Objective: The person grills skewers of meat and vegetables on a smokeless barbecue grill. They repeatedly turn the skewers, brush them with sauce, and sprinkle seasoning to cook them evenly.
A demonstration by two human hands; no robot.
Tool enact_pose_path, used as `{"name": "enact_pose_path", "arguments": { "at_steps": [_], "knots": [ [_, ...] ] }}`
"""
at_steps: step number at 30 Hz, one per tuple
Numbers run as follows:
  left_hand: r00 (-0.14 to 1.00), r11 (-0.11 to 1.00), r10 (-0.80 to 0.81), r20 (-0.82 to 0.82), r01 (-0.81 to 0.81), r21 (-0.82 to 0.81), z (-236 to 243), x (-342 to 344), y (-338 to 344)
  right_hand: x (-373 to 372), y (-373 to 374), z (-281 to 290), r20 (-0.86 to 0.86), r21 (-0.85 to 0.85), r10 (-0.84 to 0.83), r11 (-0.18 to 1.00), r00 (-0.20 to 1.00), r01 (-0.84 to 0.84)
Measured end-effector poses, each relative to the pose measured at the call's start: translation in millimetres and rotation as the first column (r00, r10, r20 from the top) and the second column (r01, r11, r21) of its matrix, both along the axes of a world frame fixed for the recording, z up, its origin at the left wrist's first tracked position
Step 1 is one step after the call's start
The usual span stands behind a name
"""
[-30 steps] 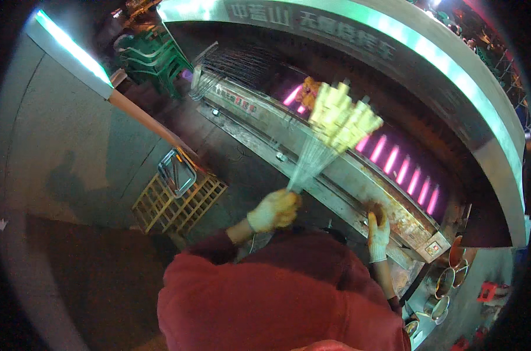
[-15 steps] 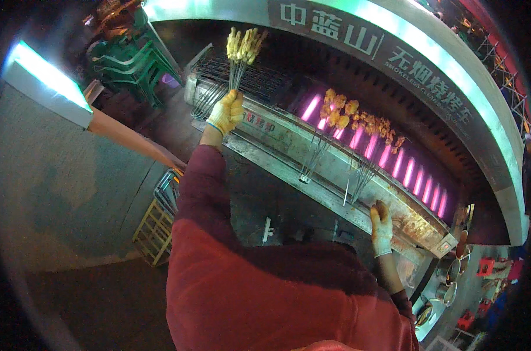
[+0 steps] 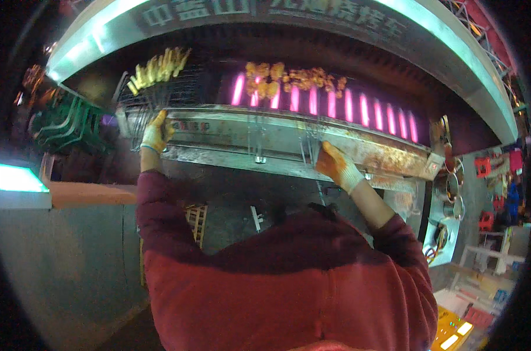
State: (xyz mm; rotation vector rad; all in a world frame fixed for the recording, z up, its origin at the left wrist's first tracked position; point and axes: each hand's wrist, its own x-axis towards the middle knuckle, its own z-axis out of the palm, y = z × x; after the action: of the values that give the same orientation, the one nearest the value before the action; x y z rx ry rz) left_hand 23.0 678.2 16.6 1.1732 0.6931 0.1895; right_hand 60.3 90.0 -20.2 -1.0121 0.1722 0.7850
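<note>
A long metal grill (image 3: pixel 289 131) with glowing pink heating bars runs across in front of me. My left hand (image 3: pixel 157 131), in an orange-stained glove, is closed on the handle ends of a bundle of yellow skewers (image 3: pixel 157 67) lying on the wire rack at the grill's left end. My right hand (image 3: pixel 335 165), also gloved, rests on the grill's front ledge just beside the thin handles of the browned meat skewers (image 3: pixel 289 79) over the heaters. Its grip is unclear. My red sleeves and chest fill the lower middle.
A metal hood (image 3: pixel 441 52) curves above the grill. Stacked green chairs (image 3: pixel 66 126) stand at the left, a lit counter edge (image 3: pixel 14 178) nearer. Metal pots (image 3: pixel 449 187) and red stools (image 3: pixel 485 167) sit at the right. A wooden crate (image 3: pixel 196 219) lies below the grill.
My left hand carried the yellow skewer bundle from in front of the grill up and to the left, then lowered it onto the left rack. My right hand stayed on the grill's edge.
</note>
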Motion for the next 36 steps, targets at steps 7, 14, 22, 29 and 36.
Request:
{"name": "enact_pose_path", "arguments": {
  "at_steps": [7,14,22,29,36],
  "knots": [
    [0.996,0.972,0.044,-0.075,-0.026,0.235,9.0,5.3,-5.1,5.3,23.0,7.8,-0.098,0.177,0.017,0.984,0.995,0.000],
    [0.921,0.037,0.389,-0.034,0.022,0.999,65.2,-21.0,-78.9,6.0,43.4,8.4,-0.201,0.241,0.070,0.970,0.977,-0.020],
    [0.945,0.045,0.034,-0.326,0.324,0.945,7.4,-16.0,-278.1,5.0,50.5,-12.4,-0.061,0.293,0.009,0.956,0.998,0.009],
    [0.806,0.313,-0.085,-0.586,0.580,0.752,11.8,17.3,-324.6,-19.0,-5.3,2.2,-0.014,0.183,-0.200,0.963,0.980,0.199],
    [0.933,0.603,-0.330,-0.145,0.327,0.728,-27.0,-21.7,-341.8,-25.9,-167.4,28.9,0.074,0.025,-0.365,0.931,0.928,0.364]
  ]
}}
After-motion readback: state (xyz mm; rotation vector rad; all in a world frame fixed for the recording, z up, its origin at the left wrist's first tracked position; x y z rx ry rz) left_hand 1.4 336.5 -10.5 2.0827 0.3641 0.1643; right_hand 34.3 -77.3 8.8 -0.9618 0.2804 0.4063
